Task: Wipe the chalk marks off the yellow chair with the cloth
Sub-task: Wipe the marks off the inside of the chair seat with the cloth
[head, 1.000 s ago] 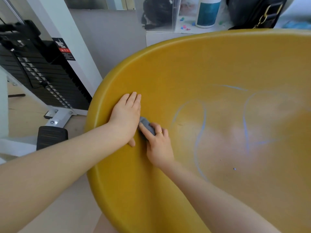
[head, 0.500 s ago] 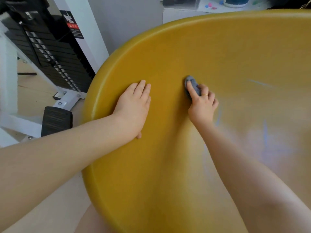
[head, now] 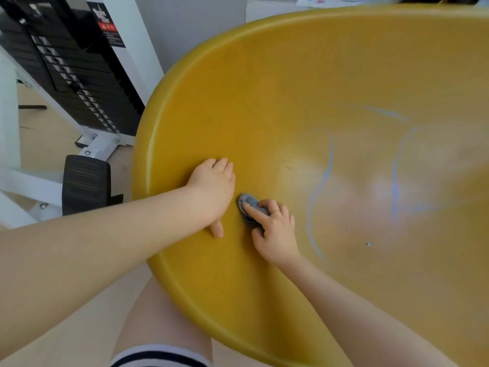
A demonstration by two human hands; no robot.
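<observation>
Right hand (head: 275, 231) is clamped down on a small wadded grey cloth (head: 250, 209), index finger stretched along the top, pressing it flat against the inner wall of the yellow chair (head: 264, 107). Left hand (head: 213, 192) lies just beside it, fingers straight and flat on the shell with the thumb out, bracing. The trouble, as I judge it: the cloth sits on clean yellow, well apart from the blue chalk marks (head: 321, 186) looping across the middle, and a second set (head: 395, 178) farther right. That wad is tiny, so it could load with dust and smear the pale haze already around the lines rather than lift it. The curved, glossy shell could also let the cloth skid out from under the fingers on a hard stroke. Room looks generous: open seat lies to the right, nothing blocking the sweep. To the left the bracing hand hems it in, with the rolled rim (head: 148, 144) beyond and a black weight-stack machine (head: 79, 83) standing past that.
</observation>
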